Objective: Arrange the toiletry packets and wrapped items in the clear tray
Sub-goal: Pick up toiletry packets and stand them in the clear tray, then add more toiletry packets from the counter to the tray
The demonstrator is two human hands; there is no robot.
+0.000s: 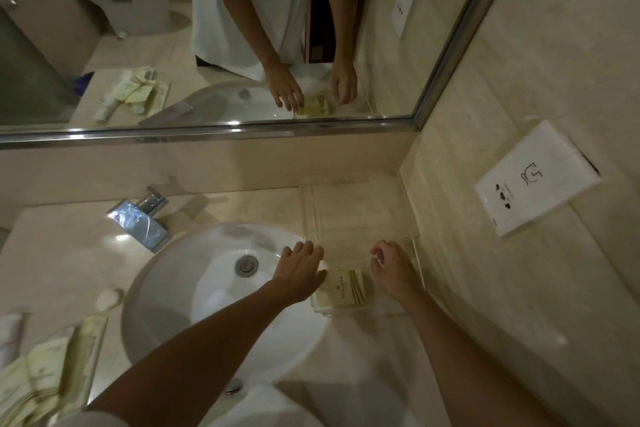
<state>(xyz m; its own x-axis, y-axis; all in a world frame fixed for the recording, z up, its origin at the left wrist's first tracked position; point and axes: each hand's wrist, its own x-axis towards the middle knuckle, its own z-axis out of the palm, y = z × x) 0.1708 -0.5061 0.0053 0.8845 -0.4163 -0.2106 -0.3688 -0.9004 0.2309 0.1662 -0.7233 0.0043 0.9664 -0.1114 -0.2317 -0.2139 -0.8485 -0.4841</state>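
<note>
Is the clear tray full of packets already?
No, the clear tray holds only one packet at its near end, and the other packets lie left of the sink.

no legible text, wall socket plate (535,177) shows only a symbol

Clear tray (360,218) is looking like transparent hard plastic, edges catching light, nearly vanishing against the counter. Packet (346,288) inside it is reading as pale yellow-green paper or film, matt, gold stripes printed on. Loose packets (45,371) at lower left are showing the same wrapper, slightly crinkled. Counter (62,253) is looking like polished beige stone, glossy, reflecting. Basin (194,288) is glazed white ceramic, smooth and shiny. Tap (145,218) is chromed metal, mirror-bright. Mirror frame (207,133) is looking like brushed metal. Socket plate (533,180) is white plastic, satin
</note>
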